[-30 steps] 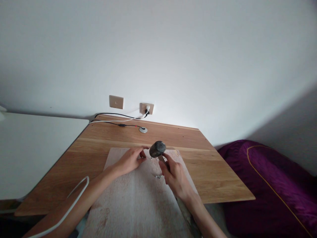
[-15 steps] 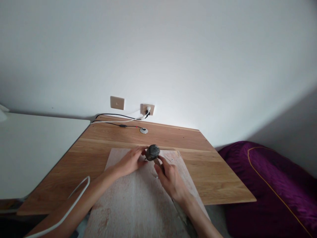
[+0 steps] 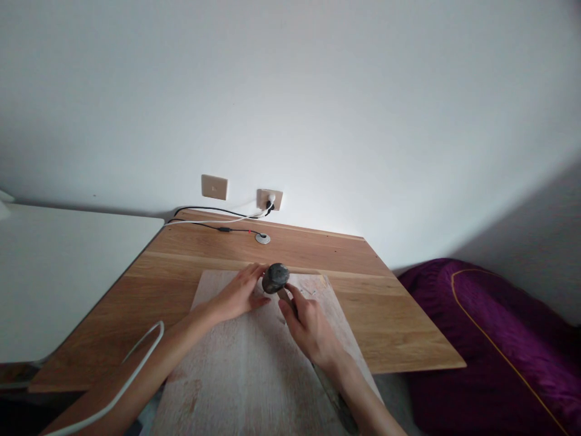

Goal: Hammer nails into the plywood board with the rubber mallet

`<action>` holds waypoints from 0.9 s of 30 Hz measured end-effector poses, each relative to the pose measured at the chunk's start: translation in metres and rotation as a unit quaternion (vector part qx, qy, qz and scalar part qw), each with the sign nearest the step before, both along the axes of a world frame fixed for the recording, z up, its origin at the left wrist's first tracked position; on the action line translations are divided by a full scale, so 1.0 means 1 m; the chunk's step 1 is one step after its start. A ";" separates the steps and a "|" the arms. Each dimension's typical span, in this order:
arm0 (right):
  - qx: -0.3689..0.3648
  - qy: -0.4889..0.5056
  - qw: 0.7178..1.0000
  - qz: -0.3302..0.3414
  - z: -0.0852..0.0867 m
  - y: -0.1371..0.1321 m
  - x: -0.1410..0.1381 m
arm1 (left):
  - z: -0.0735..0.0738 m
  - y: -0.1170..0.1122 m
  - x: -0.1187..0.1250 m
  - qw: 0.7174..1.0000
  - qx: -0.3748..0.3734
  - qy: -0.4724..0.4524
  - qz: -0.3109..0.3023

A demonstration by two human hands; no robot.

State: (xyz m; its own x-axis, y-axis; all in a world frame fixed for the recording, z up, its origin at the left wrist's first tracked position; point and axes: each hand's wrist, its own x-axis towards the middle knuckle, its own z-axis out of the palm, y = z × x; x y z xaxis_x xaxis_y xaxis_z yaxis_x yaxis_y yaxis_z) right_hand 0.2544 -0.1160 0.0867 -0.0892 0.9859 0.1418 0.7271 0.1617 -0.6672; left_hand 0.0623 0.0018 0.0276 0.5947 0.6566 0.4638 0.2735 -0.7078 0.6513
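Observation:
My right hand (image 3: 307, 327) is closed round the handle of a hammer, just behind its dark grey round head (image 3: 275, 278). The head is low over the far part of a pale, whitewashed board (image 3: 254, 369) that lies on the wooden desk (image 3: 385, 315). My left hand (image 3: 236, 295) lies on the board just left of the hammer head, fingers stretched toward it, fingertips close to the head. Anything small under the head is hidden. The handle's tail (image 3: 333, 396) runs back beside my right forearm.
A white cable (image 3: 136, 363) loops over my left forearm. Black and white cables (image 3: 218, 221) run from a wall socket (image 3: 269, 198) to a metal grommet (image 3: 262, 238) at the desk's far edge. A white table (image 3: 54, 266) adjoins on the left; a purple cushion (image 3: 490, 339) lies right.
The hammer head has come down and moved left toward my left fingertips. My left hand's fingers, pinched before, now lie stretched out flatter on the board.

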 end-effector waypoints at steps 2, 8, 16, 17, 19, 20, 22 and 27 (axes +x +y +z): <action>-0.010 -0.017 1.000 0.002 -0.003 0.001 0.000 | 0.000 0.000 0.000 1.000 0.001 -0.005 0.006; 0.011 0.005 1.000 -0.029 -0.004 -0.009 0.012 | 0.002 0.000 0.003 0.999 -0.030 0.011 0.014; 0.027 -0.003 0.999 -0.026 0.004 -0.006 0.005 | 0.001 -0.001 0.000 0.999 -0.041 0.002 -0.017; 0.024 -0.005 1.000 -0.018 0.004 -0.005 0.002 | 0.000 -0.001 -0.001 0.999 -0.032 0.001 -0.016; 0.005 -0.021 1.000 -0.003 0.005 -0.002 -0.003 | -0.003 0.000 -0.003 1.000 -0.010 -0.003 -0.014; -0.008 -0.030 1.000 0.001 0.004 -0.001 -0.005 | -0.004 0.000 -0.003 1.000 -0.001 -0.006 -0.014; -0.022 -0.039 0.999 -0.003 0.003 -0.004 -0.004 | -0.007 0.001 -0.003 1.000 0.018 -0.010 -0.017; -0.009 0.004 0.998 -0.054 -0.001 -0.030 0.026 | -0.002 -0.002 -0.002 0.999 0.032 -0.003 -0.008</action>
State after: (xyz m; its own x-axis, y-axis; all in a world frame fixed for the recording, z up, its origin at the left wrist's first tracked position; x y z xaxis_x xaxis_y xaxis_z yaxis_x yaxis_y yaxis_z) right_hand 0.2803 -0.1456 0.0861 0.0195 0.9921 0.1243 0.7338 0.0702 -0.6757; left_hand 0.0601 -0.0002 0.0260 0.6021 0.6160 0.5079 0.2571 -0.7519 0.6070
